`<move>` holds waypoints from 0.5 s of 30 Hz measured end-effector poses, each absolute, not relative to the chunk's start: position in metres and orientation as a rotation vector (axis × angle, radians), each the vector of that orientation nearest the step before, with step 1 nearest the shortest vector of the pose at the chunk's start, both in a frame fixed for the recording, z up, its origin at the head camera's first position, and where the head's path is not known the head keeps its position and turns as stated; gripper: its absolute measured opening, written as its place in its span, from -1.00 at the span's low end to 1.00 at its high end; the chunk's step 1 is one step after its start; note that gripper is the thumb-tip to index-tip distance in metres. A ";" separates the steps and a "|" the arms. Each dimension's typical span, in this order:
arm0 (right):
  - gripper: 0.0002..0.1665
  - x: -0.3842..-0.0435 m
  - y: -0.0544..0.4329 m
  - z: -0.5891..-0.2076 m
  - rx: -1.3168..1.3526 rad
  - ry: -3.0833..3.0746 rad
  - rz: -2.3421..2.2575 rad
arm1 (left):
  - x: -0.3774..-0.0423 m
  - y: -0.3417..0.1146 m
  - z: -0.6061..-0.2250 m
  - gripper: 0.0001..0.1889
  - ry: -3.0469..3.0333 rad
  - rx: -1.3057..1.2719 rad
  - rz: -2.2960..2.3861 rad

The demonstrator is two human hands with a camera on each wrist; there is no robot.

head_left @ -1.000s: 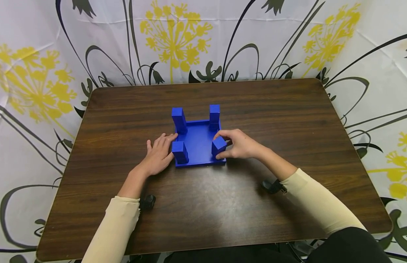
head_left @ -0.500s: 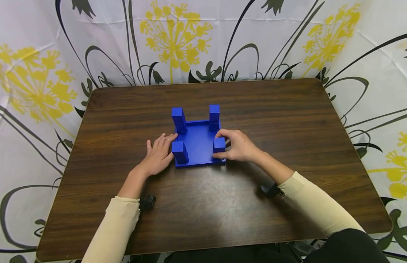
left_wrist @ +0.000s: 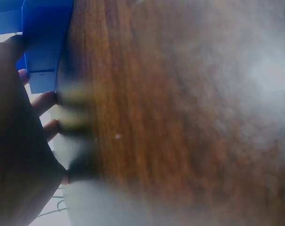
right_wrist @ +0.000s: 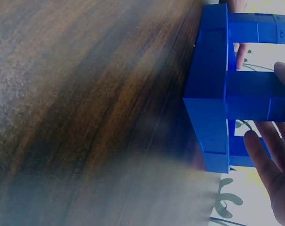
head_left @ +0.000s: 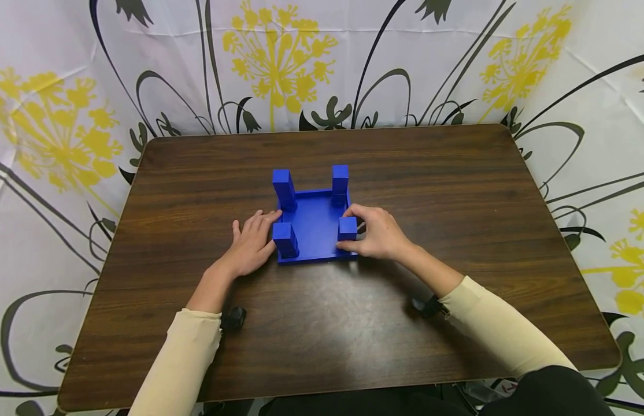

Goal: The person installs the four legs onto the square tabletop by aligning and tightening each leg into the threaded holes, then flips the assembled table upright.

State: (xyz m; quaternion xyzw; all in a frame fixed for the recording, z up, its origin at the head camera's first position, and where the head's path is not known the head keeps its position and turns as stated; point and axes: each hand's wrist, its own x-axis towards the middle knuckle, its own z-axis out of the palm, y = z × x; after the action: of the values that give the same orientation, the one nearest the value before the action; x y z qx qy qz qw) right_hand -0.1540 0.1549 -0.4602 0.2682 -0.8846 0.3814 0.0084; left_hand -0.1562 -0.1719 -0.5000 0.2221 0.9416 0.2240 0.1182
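A shallow square blue tray (head_left: 317,225) lies mid-table with an upright blue block post at each corner. My right hand (head_left: 379,234) holds the near right post (head_left: 347,229) between thumb and fingers. That post stands upright on the tray corner, square to it, in the right wrist view, where the tray wall (right_wrist: 206,70) also shows. Spread flat on the table, my left hand (head_left: 249,247) touches the tray's left side with its fingertips. Beside it stands the near left post (head_left: 285,240). The far left post (head_left: 283,188) and far right post (head_left: 340,182) rise behind.
The brown wood-grain table (head_left: 197,179) has rounded corners. A white curtain (head_left: 181,52) with yellow and grey plant prints hangs behind and at both sides. Dark wrist cameras sit under both sleeves, the left camera (head_left: 233,319) close to the tabletop.
The near right post was tilted and turned a second ago; my right hand has twisted it square and upright on the corner. In the last half second little moves. The left hand stays put.
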 end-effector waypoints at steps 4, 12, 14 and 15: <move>-0.45 -0.151 0.153 -0.461 0.803 -2.747 1.153 | -0.156 -0.172 -0.500 -0.31 2.754 0.643 0.649; -0.47 -0.144 0.150 -0.461 0.670 -2.748 1.129 | -0.155 -0.172 -0.500 -0.31 2.764 0.643 0.642; -0.48 -0.142 0.149 -0.460 0.649 -2.746 1.154 | -0.155 -0.172 -0.501 -0.31 2.763 0.644 0.645; -0.48 -0.141 0.148 -0.460 0.640 -2.750 1.173 | -0.155 -0.172 -0.501 -0.31 2.763 0.644 0.642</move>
State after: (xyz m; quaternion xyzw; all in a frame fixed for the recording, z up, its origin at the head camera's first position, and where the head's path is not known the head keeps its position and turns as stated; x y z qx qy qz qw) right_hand -0.1413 0.1484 -0.4600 0.2092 -0.8987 0.3832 0.0420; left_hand -0.1550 -0.1719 -0.5009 0.2198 0.9434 0.2194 0.1163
